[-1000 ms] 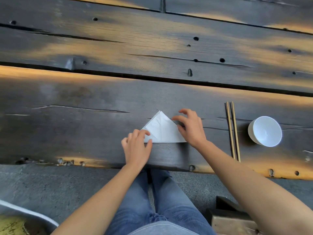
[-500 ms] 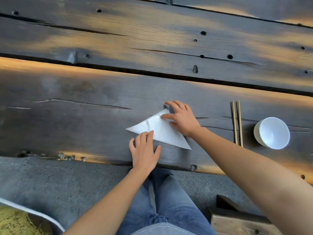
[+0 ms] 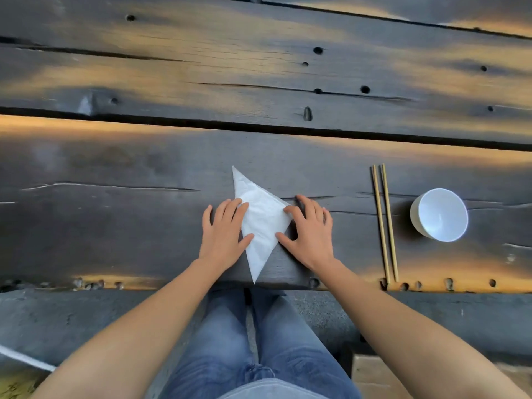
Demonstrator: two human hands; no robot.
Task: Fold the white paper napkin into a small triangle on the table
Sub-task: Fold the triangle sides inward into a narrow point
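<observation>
The white paper napkin (image 3: pixel 260 223) lies flat on the dark wooden table (image 3: pixel 115 226) as a triangle, one point far at the upper left, one near the table's front edge, one at the right. My left hand (image 3: pixel 223 234) rests flat with spread fingers on the napkin's left edge. My right hand (image 3: pixel 309 231) lies flat too, fingertips on the napkin's right corner. Neither hand grips the paper; both press down on it.
A pair of wooden chopsticks (image 3: pixel 384 223) lies lengthwise to the right of my right hand. A white bowl (image 3: pixel 440 214) stands further right. The table's front edge (image 3: pixel 172 286) runs just below the napkin, with my knees in jeans under it.
The napkin has turned clockwise: its long edge, first along the front, now runs from far left to the front edge. Both hands have shifted and now lie flat on either side of it.
</observation>
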